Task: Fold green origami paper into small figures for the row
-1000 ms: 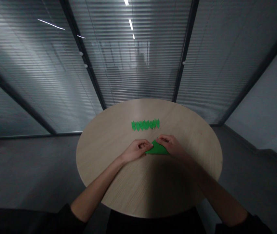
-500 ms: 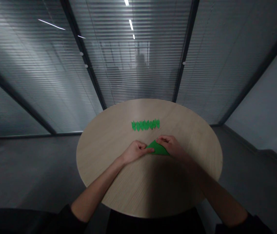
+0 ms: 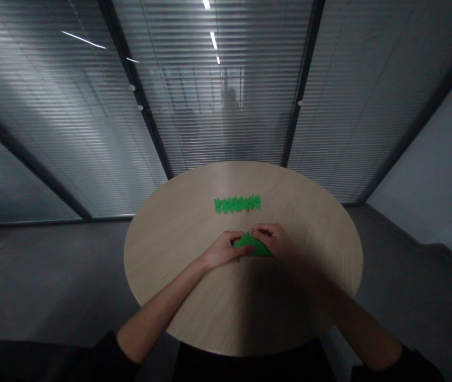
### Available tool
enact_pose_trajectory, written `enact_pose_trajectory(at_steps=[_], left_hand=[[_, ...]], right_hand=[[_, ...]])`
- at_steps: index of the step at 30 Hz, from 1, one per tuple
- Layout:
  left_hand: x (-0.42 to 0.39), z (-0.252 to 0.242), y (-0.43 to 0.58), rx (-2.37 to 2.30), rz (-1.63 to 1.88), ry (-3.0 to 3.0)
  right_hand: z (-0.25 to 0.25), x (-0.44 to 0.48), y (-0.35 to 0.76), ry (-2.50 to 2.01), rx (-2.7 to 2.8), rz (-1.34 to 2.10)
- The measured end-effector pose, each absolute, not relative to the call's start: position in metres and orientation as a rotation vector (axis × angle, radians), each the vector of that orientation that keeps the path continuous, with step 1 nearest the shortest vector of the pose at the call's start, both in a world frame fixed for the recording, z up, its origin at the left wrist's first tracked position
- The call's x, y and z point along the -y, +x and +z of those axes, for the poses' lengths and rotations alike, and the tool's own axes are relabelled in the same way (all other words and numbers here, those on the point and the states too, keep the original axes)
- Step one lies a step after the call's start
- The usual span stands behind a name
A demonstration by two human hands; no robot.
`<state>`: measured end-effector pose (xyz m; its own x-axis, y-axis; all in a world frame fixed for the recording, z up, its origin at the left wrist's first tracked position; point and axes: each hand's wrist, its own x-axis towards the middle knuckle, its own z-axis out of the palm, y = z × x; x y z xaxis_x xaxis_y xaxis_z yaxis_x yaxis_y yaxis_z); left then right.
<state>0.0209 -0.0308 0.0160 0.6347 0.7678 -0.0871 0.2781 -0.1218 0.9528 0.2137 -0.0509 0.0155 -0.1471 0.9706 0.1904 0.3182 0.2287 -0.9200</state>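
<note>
Between my two hands is a green folded sheet of paper (image 3: 260, 248), roughly triangular with its point away from me. My left hand (image 3: 224, 248) grips its left side, the thumb lying across the front face. On the right, my right hand (image 3: 274, 239) holds the upper right edge, fingertips near the peak. Parts of the paper are hidden behind the fingers. Farther back on the table lies a row of several small green folded paper pieces (image 3: 237, 204), close beside one another; neither hand touches them.
The round wooden table (image 3: 182, 212) stands in front of me, its far edge close to glass panels with blinds (image 3: 226, 138). A white wall (image 3: 428, 175) is at the right. My shadow falls on the near part of the tabletop.
The folded paper has shifted slightly toward me and to the left. My left thumb reaches farther across it, and my right hand has moved a little left along its edge.
</note>
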Motion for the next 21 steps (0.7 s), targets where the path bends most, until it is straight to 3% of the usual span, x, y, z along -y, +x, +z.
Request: enact_pose_trajectory(at_steps=[21], left_hand=[[0.0322,0.0152,0.0198,-0.927,0.422,1.705]], right_hand=[[0.0166,0.0516,0.2136,-1.257,1.597,0.939]])
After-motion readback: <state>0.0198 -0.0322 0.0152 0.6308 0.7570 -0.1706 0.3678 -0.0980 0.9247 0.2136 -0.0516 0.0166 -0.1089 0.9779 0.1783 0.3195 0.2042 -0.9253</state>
